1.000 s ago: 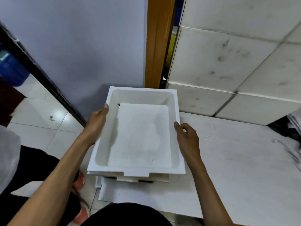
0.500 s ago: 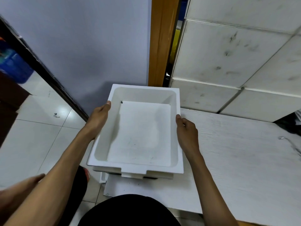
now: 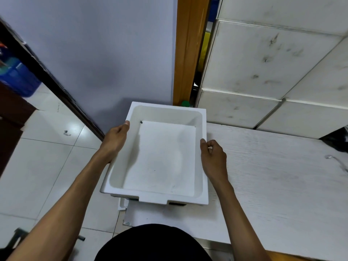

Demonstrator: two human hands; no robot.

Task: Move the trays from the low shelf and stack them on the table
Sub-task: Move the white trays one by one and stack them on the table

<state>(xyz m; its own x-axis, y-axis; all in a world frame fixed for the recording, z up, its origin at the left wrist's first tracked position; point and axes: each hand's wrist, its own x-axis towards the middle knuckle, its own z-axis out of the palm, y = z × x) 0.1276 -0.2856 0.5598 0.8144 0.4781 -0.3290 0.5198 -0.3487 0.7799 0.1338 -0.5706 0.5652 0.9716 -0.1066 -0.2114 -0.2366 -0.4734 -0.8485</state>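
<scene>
A white rectangular tray (image 3: 165,113) sits at the left end of the white table (image 3: 273,176), on top of another tray whose edge (image 3: 177,204) shows beneath its near rim. My left hand (image 3: 114,140) grips the tray's left rim, thumb over the top edge. On the right rim, my right hand (image 3: 212,157) holds on with curled fingers. A flat white sheet lies inside the tray. The low shelf is out of view.
Large white boxes (image 3: 263,63) are stacked against the back of the table. A wooden post (image 3: 188,49) and a pale wall (image 3: 94,44) stand behind the tray. Tiled floor (image 3: 37,166) lies to the left, with a blue container (image 3: 17,76) far left.
The view has lifted and shifted slightly. The tray has settled lower onto the one beneath, and both hands stay on its rims.
</scene>
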